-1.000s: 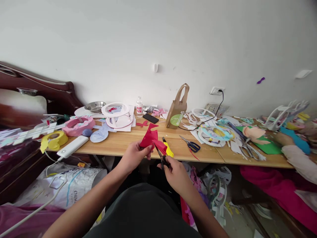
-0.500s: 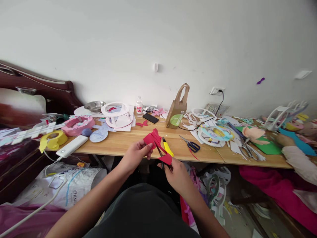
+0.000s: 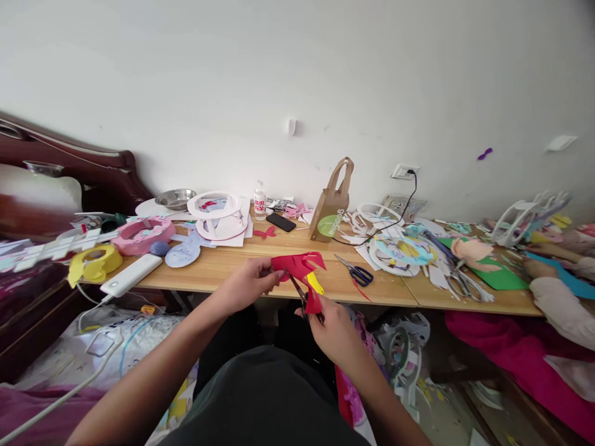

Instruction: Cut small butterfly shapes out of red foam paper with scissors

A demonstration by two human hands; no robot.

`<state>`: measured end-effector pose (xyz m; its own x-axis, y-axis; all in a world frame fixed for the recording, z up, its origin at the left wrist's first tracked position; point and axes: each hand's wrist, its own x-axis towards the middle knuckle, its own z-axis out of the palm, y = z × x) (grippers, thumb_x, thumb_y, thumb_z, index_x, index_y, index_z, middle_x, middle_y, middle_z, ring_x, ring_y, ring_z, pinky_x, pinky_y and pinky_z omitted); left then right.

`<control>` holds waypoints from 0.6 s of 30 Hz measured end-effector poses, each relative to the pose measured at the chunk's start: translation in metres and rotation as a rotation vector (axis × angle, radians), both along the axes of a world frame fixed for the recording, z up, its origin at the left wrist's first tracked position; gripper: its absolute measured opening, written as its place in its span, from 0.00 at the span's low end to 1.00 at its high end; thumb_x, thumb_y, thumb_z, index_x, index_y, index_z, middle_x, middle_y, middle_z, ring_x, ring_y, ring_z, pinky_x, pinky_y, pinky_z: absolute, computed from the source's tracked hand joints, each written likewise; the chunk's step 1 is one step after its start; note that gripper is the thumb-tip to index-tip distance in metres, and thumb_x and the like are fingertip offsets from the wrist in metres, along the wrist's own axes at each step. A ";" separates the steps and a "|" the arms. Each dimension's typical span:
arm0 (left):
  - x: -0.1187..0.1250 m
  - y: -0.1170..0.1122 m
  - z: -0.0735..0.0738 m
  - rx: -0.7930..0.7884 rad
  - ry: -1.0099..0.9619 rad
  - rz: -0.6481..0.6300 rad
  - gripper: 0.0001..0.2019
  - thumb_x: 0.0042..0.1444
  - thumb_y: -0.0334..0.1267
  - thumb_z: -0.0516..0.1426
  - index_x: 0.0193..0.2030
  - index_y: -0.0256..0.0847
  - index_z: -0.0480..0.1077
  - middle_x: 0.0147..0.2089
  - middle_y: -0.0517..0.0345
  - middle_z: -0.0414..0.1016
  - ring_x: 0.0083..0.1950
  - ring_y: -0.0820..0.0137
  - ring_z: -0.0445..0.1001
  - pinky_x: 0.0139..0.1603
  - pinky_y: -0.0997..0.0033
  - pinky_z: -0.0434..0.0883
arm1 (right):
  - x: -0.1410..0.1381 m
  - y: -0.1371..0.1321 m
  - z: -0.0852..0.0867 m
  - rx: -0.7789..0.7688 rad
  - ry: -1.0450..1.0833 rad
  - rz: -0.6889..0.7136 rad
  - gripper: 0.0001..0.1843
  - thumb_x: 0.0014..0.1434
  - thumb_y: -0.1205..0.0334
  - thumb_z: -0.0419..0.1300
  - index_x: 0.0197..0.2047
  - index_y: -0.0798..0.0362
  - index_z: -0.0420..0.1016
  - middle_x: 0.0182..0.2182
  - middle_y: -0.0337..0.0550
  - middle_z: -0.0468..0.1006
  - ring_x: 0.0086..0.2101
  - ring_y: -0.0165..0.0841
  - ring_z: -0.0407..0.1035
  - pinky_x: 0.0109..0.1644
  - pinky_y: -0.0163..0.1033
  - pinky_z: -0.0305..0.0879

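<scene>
Above the table's front edge, my left hand (image 3: 253,284) pinches the left end of a partly cut piece of red paper (image 3: 294,265). My right hand (image 3: 331,322) is closed round the handles of a pair of scissors (image 3: 300,291), whose blades point up and left at the paper. A red flap of the sheet hangs over the scissors near my right fingers. Behind the paper lies a yellow utility knife (image 3: 316,284), partly hidden. To the right rest dark-handled scissors (image 3: 357,272) with a thin red strip beside them. A red cut-out (image 3: 264,232) lies farther back.
On the wooden table (image 3: 232,263) stand a bottle (image 3: 260,201), a phone (image 3: 281,222) and a paper bag (image 3: 331,207). White ring frames (image 3: 218,217) and a white power strip (image 3: 131,274) are on the left. Another person's sleeve (image 3: 560,306) shows at the right.
My left hand has turned the red paper, so its cut, pointed strips now reach right over the utility knife. The scissors stay in my right hand at the paper.
</scene>
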<state>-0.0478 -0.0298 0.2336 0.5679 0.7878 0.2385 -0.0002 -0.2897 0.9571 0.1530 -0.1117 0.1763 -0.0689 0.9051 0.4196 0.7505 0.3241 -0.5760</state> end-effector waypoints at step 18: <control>-0.003 -0.007 -0.002 -0.082 0.041 0.024 0.19 0.55 0.55 0.60 0.32 0.38 0.70 0.23 0.64 0.66 0.21 0.77 0.62 0.22 0.78 0.60 | 0.003 -0.001 -0.002 -0.073 -0.028 -0.009 0.11 0.59 0.71 0.52 0.39 0.51 0.74 0.39 0.46 0.81 0.42 0.41 0.75 0.46 0.41 0.66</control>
<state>-0.0512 -0.0363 0.2312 0.5564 0.8173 0.1496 0.0454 -0.2097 0.9767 0.1560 -0.1125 0.1745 -0.0713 0.9339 0.3502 0.7690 0.2751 -0.5770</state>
